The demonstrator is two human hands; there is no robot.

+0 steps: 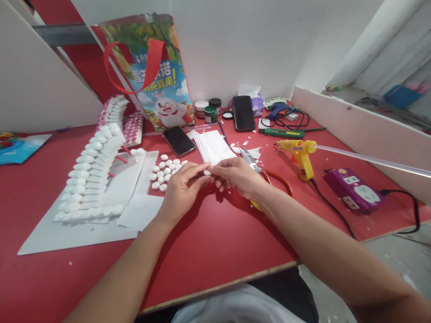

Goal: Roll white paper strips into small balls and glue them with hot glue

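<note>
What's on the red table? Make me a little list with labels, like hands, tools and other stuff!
table: red table
left hand: pinching a small white piece at its fingertips
right hand: pinching the same small white piece from the other side
behind the hands: white paper stack, scissors
tools: yellow glue gun, purple power strip
left side: white paper shape with rows of white petals
back: printed bag, two phones

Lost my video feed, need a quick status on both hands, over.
Left hand and right hand pinch one small white piece together. Scissors lie under right wrist. Glue gun stands apart, right.
</note>
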